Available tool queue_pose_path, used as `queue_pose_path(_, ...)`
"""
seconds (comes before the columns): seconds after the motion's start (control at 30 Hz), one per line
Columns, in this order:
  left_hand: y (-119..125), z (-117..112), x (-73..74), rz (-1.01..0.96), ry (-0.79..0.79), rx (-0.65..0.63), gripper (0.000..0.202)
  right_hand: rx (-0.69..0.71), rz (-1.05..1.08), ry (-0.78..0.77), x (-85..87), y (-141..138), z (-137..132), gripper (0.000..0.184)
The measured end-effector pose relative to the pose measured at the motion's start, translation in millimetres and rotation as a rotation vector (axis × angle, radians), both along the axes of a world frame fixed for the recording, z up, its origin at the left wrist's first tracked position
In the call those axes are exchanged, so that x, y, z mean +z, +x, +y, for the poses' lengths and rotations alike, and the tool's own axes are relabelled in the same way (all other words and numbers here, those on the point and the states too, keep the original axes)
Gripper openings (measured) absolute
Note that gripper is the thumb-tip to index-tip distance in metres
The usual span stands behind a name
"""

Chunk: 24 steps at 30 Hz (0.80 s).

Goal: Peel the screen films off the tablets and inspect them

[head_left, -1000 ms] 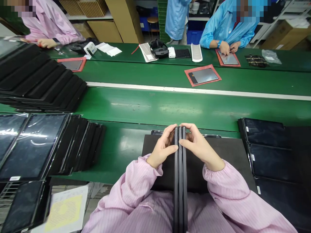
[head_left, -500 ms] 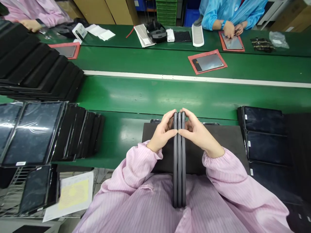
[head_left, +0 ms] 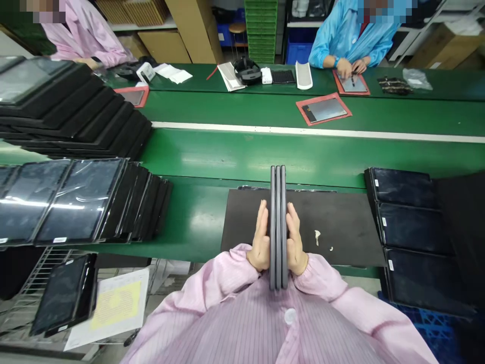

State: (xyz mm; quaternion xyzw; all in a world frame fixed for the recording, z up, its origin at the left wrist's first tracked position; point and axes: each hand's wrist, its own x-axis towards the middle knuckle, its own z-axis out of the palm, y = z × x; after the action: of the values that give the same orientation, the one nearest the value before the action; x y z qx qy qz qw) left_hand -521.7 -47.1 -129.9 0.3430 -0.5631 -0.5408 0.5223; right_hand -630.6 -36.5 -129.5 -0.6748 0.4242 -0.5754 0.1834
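Three slim dark grey tablets (head_left: 278, 227) stand on edge side by side in front of my chest, their narrow sides turned up to me. My left hand (head_left: 260, 242) lies flat against the left face of this set, fingers straight and pointing forward. Against the right face presses my right hand (head_left: 296, 242), its fingers likewise stretched out. The set is held between the two palms. Beneath it lies a black mat (head_left: 337, 222), with small white scraps (head_left: 317, 236) to the right of the hands. The tablets' screens are hidden.
Stacked black trays (head_left: 109, 121) rise at the left, beside tablets in clear film (head_left: 79, 197). More dark tablets (head_left: 415, 227) fill trays at the right. Across the green bench (head_left: 189, 151), a person in blue (head_left: 341, 35) works over a red-edged panel (head_left: 354, 85); another in pink sits far left.
My hands have gone from fingertips at the tablets' far end to flat palms on both sides, nearer my body. White scraps now show on the mat. The view has tilted up.
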Motion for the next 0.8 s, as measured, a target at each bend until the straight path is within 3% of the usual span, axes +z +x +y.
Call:
queue_pose_path(0.07,-6,-14,28.9,-0.007,-0.234,0.026,0.049,-0.001,-0.008,-0.029,21.3,-2,-8,0.049)
queue_pose_path(0.13,-13,-31,65.0,-0.040,-0.326,-0.007,0.046,-0.009,-0.042,0.011,51.1,-7,-21,0.050)
queue_pose_path(0.2,-20,-45,96.1,-0.054,-0.219,-0.037,0.047,-0.005,-0.097,0.102,78.0,-10,-32,0.051)
queue_pose_path(0.27,-25,-53,113.9,-0.013,-0.039,-0.026,0.049,0.017,-0.154,0.168,94.5,-12,-41,0.050)
queue_pose_path(0.4,-31,-62,116.4,0.043,0.100,0.021,0.053,0.048,-0.205,0.187,98.8,-12,-52,0.048)
queue_pose_path(0.8,-38,-57,115.4,-0.090,0.032,0.038,0.059,0.085,-0.296,0.198,91.0,-23,-47,0.050)
